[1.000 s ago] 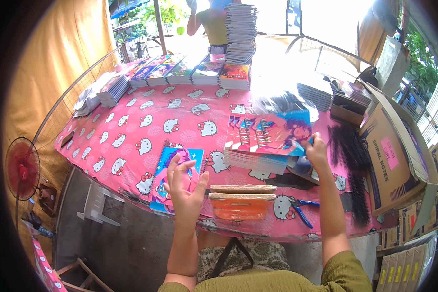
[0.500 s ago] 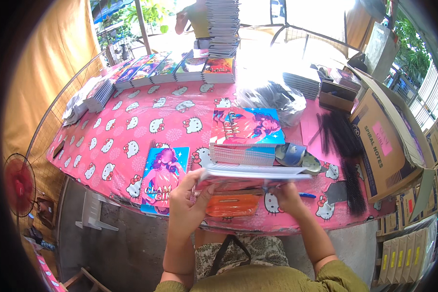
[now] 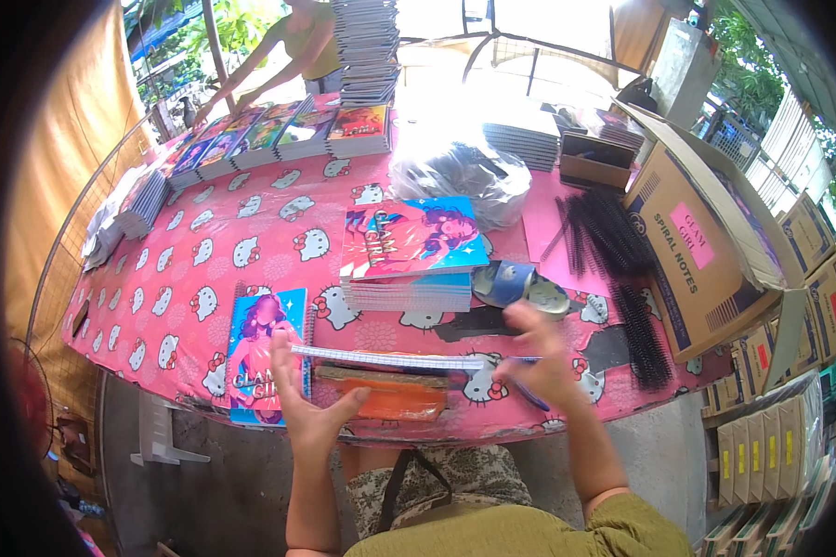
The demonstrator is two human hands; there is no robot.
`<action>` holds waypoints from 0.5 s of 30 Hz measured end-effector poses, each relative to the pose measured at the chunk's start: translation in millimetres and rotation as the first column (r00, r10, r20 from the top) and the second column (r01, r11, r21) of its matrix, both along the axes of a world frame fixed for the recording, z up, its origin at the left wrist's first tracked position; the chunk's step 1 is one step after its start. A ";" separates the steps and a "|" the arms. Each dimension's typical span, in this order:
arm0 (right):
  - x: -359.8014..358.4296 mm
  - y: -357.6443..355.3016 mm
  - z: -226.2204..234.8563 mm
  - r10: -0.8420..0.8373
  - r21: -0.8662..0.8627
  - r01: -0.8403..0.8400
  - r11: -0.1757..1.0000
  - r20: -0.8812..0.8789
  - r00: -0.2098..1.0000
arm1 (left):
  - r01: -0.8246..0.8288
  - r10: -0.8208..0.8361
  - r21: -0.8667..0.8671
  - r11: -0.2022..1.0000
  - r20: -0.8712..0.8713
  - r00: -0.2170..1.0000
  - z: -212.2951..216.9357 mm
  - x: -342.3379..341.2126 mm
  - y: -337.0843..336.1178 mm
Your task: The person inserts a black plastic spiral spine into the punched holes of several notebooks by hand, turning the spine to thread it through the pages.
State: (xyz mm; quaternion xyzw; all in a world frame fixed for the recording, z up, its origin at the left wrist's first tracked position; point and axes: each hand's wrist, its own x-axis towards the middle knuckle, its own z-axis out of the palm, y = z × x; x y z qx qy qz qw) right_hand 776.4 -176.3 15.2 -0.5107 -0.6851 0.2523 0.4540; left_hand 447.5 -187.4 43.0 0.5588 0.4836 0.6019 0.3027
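Two-handed, brackets page sheaf (image 3: 390, 357) edge-up on far side of orange block (image 3: 399, 402), seemingly for balance, with left hand (image 3: 308, 408) splayed, right hand (image 3: 546, 369) loosely parted, without visible grip.

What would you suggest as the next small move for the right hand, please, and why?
I'd probably bring the right hand onto the right end of the thin paper stack to steady it: that hand is open near that end, while the left hand is at the other.
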 end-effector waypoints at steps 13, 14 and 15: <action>140.0 5.1 16.3 -0.542 0.340 0.424 0.839 0.586 0.603 | 0.284 -0.011 0.158 0.946 -0.857 0.515 47.6 84.2 -2.0; 110.7 0.4 34.1 -0.493 0.309 0.388 0.868 0.626 0.605 | 0.283 0.011 0.203 0.937 -0.829 0.559 46.9 84.2 0.9; 82.1 -2.9 50.3 -0.440 0.276 0.349 0.895 0.664 0.604 | 0.299 -0.014 0.220 0.929 -0.784 0.620 44.7 83.1 3.5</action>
